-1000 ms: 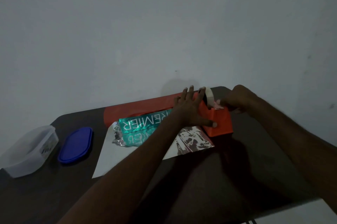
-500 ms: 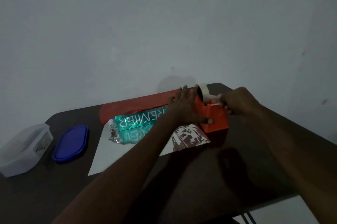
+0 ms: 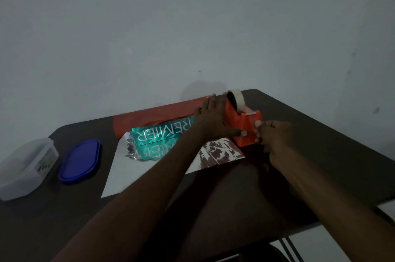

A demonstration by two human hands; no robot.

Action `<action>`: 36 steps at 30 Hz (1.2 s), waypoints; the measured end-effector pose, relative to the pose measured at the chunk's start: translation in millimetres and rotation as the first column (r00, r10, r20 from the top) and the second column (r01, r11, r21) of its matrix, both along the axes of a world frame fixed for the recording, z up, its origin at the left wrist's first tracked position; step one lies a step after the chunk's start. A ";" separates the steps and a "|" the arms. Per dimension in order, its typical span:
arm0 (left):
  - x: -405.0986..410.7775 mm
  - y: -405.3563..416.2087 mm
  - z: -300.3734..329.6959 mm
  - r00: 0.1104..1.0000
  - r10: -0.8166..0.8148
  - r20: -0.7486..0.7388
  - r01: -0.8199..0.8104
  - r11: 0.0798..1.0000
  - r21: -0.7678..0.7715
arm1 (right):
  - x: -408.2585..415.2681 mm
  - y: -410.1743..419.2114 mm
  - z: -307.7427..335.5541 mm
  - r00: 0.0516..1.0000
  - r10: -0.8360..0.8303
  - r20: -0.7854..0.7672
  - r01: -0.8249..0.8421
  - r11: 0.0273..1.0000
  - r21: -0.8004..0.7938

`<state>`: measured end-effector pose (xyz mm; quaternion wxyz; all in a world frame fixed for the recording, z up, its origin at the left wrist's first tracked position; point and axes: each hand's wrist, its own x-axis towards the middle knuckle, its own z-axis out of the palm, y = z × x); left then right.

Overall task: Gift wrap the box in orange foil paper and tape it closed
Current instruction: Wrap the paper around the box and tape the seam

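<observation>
at the far left of the dark tabletop (image 3: pixel 310 155) sits a clear plastic container (image 3: pixel 25 167), rounded and translucent, with its smooth blue lid (image 3: pixel 80 160) lying flat just beside it. neither looks part of your job.

next comes the foil paper (image 3: pixel 147 167), spread flat with its pale silver back up; along the far edge the orange face (image 3: pixel 154 115) shows, and the near right corner throws crinkled, mirror-like reflections. the box (image 3: pixel 158 140) lies on the sheet, long and teal with shiny embossed lettering, fully uncovered. so by the look of it the wrapping has barely begun: no side is folded over, no tape is on the paper, and all the folding and sealing is left.

your left hand (image 3: pixel 213 120) is spread wide and flat, fingers out, thumb pressed against the side of the orange tape dispenser (image 3: pixel 245 127), steadying it without closing around anything. the dispenser is a blocky, matte wedge with a pale roll of tape (image 3: pixel 236 97) upright in its top.

your right hand (image 3: pixel 275 135) has its fingers curled at the dispenser's front end; whether they pinch a strip of tape, i cannot tell in this dim light.
</observation>
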<state>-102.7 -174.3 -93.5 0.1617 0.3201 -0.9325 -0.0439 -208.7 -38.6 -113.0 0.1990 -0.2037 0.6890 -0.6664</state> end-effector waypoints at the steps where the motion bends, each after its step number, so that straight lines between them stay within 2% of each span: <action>1: 0.6 0.2 -0.1 1.000 -0.002 -0.001 0.002 1.000 -0.001 | 1.2 0.9 -3.4 0.999 -0.005 0.033 0.005 1.000 0.001; 3: 2.4 0.2 -0.2 1.000 -0.021 -0.003 0.021 1.000 -0.016 | 3.6 5.0 -6.3 0.999 -0.028 0.041 0.029 1.000 -0.010; 6: 9.5 -7.5 2.9 0.999 -0.009 -0.044 0.007 0.999 -0.053 | 10.1 12.3 -2.3 0.999 -0.008 -0.042 0.006 1.000 -0.031; 11: 46.5 -38.8 17.5 0.956 0.098 -0.275 -0.153 0.971 -0.186 | 29.5 12.4 8.3 0.975 0.099 -0.200 -0.108 0.994 -0.035; 14: 75.1 -48.9 26.3 0.926 0.220 -0.306 -0.274 0.951 -0.145 | 40.1 2.3 15.0 0.937 0.150 -0.316 -0.179 0.982 -0.067; 18: 111.5 -62.1 25.2 0.911 0.302 -0.282 -0.341 0.935 -0.099 | 52.6 -27.3 20.9 0.878 0.248 -0.409 -0.285 0.958 -0.030; 23: 126.1 -68.5 16.7 0.923 0.251 -0.290 -0.283 0.956 -0.073 | 63.4 -61.1 28.5 0.819 0.343 -0.460 -0.379 0.925 0.014; 27: 129.3 -72.5 12.7 0.911 0.250 -0.328 -0.286 0.956 -0.066 | 71.4 -97.1 34.4 0.712 0.374 -0.594 -0.386 0.915 0.113; 30: 133.3 -72.9 11.0 0.903 0.256 -0.346 -0.290 0.956 -0.050 | 76.5 -125.1 44.0 0.646 0.374 -0.666 -0.417 0.903 0.102; 36: 138.7 -73.8 7.8 0.900 0.225 -0.374 -0.267 0.961 -0.065 | 79.5 -170.5 50.9 0.559 0.501 -0.661 -0.521 0.832 0.190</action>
